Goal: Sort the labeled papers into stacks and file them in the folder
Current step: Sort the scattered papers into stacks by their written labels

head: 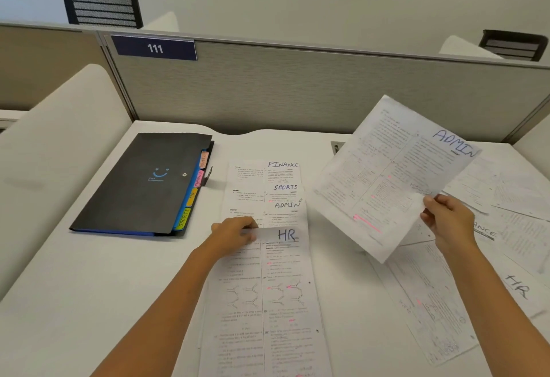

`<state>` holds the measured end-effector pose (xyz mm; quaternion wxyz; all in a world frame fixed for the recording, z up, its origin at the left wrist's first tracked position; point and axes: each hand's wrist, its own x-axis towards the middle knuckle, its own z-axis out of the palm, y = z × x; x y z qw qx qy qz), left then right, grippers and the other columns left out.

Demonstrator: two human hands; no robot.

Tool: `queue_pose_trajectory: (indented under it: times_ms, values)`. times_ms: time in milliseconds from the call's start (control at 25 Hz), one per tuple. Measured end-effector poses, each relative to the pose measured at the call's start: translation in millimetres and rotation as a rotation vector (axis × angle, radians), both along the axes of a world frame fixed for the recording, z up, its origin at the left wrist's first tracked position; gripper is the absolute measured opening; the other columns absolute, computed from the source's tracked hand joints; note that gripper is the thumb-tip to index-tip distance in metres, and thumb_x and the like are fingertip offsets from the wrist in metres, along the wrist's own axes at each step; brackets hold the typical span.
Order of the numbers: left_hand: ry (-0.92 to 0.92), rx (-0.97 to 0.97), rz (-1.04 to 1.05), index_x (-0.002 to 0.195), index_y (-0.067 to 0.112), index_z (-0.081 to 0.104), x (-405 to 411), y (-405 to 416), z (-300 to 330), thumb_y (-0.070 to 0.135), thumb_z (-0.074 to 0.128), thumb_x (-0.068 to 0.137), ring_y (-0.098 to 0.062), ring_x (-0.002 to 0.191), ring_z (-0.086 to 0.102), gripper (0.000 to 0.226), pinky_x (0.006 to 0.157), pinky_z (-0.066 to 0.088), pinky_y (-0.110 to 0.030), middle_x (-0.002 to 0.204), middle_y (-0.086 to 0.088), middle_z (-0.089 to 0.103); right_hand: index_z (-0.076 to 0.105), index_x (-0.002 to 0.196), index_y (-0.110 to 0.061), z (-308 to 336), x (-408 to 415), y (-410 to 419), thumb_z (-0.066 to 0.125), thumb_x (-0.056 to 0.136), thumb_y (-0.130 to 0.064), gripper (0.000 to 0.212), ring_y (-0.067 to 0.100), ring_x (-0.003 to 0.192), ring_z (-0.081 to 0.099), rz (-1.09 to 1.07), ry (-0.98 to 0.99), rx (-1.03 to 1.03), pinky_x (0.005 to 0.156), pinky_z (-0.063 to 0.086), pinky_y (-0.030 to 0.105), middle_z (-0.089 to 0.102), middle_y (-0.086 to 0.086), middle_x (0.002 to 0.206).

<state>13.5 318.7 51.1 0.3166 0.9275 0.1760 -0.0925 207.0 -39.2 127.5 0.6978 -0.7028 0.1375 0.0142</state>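
We have our right hand (446, 222) pinching the lower corner of a thin white printed sheet marked ADMIN (395, 174), lifted clear of the white table (89, 287) at about two o'clock; it looks featherlight and floppy, so we judge a corner grip will let it sag and swing. Our left hand (235, 233) presses flat, fingers relaxed, on the fanned column of white labelled sheets (268, 272) at centre, reading FINANCE, SPORTS, ADMIN, HR. These would slide easily over each other, so pinning them seems wise. The black tabbed folder (143, 183) lies closed at ten o'clock; loose white papers (491, 227) spread at three o'clock.
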Motion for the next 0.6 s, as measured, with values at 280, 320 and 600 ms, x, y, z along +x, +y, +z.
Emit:
queue_pose_trajectory:
  times_ms: [280,320,600]
  values:
    - [-0.202,-0.311,0.225,0.067,0.026,0.059,-17.9,7.0,15.8,0.029,0.044,0.072,-0.011,0.07,0.054,0.016,0.085,0.039,-0.042,0.06,0.015,0.058,0.063,0.095,-0.007,0.7,10.2,27.0,0.062,0.088,-0.004,0.008,0.011,0.07,0.057,0.047,-0.013,-0.049,0.062,0.053,0.019,0.063,0.001,0.084]
    - [-0.235,-0.368,0.273,0.062,0.026,0.057,-21.1,10.8,18.3,0.025,0.044,0.072,-0.014,0.068,0.052,0.017,0.079,0.041,-0.039,0.057,0.014,0.054,0.063,0.098,-0.007,-0.4,10.9,33.2,0.062,0.088,-0.005,0.01,0.011,0.07,0.057,0.078,-0.014,-0.068,0.061,0.054,0.018,0.063,0.001,0.084]
    - [-0.42,-0.628,0.504,0.074,-0.008,0.054,-38.0,37.7,35.5,0.002,0.043,0.09,-0.02,0.069,0.044,0.021,0.064,0.032,-0.027,0.066,-0.001,0.051,0.065,0.091,-0.004,-14.2,-18.5,86.3,0.064,0.086,-0.002,0.006,0.015,0.059,0.056,0.493,0.035,-0.319,0.05,0.053,0.017,0.062,0.008,0.073]
